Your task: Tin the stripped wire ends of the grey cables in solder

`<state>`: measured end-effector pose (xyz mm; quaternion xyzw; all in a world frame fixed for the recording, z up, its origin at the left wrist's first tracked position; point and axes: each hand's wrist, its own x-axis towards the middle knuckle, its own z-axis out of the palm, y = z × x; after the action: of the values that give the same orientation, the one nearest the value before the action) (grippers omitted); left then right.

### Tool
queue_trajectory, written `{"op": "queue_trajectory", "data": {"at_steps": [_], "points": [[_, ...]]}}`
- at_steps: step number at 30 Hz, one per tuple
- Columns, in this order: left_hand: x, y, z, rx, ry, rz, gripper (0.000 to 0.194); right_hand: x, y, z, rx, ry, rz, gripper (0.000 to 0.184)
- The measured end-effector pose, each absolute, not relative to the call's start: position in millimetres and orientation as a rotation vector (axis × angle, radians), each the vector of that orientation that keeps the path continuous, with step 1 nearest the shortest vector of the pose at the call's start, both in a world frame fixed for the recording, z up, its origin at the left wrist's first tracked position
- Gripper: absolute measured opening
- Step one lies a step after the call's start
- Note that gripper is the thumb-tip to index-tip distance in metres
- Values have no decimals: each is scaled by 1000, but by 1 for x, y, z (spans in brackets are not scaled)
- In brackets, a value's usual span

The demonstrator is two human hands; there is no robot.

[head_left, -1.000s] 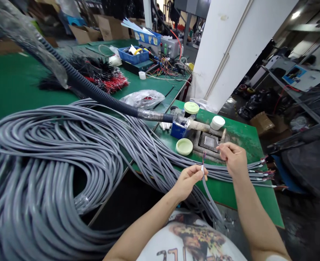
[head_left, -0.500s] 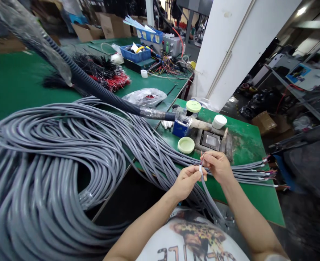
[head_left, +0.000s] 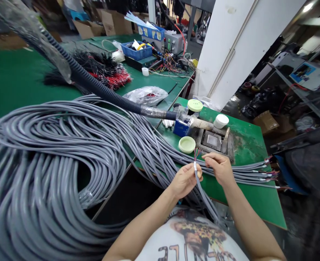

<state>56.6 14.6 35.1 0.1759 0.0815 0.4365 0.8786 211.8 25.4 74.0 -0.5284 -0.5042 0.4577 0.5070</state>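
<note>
My left hand (head_left: 185, 178) pinches the end of a grey cable (head_left: 203, 197) and holds it upright, its thin coloured wires (head_left: 196, 153) fanning out at the top. My right hand (head_left: 219, 167) is just to the right of that tip, fingers curled close to the wires; whether it touches them I cannot tell. Behind both hands, a row of grey cable ends (head_left: 257, 173) with stripped tips lies across the small green table (head_left: 257, 203). A big coil of the same grey cable (head_left: 53, 152) fills the left.
A metal heating block (head_left: 214, 139) with a black corrugated hose (head_left: 100, 90) sits beyond my hands, ringed by pale green (head_left: 187, 144) and white jar lids (head_left: 221, 120) and a blue box (head_left: 181, 127). Red-black wire bundles (head_left: 105, 74), a plastic bag (head_left: 145, 96) and blue bins (head_left: 136, 50) lie farther back. White pillar (head_left: 230, 47) right.
My right hand came back from near the metal block to the cable tip in my left hand. The tip's coloured wires now stand more spread.
</note>
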Motion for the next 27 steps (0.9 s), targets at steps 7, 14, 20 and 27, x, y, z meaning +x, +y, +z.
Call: {"op": "queue_trajectory", "data": {"at_steps": [7,14,20,27], "points": [[56,15,34,383,168,892,25,212,26,90,-1288,-1409,956,6],[59,14,33,525,330,930,29,199,23,123,-1336,-1672,614,12],[62,12,34,688,398,963,30,187,26,137,-1462,-1763,489,9],[61,12,33,659,427,992,30,185,20,133,-1339,-1721,440,11]]}}
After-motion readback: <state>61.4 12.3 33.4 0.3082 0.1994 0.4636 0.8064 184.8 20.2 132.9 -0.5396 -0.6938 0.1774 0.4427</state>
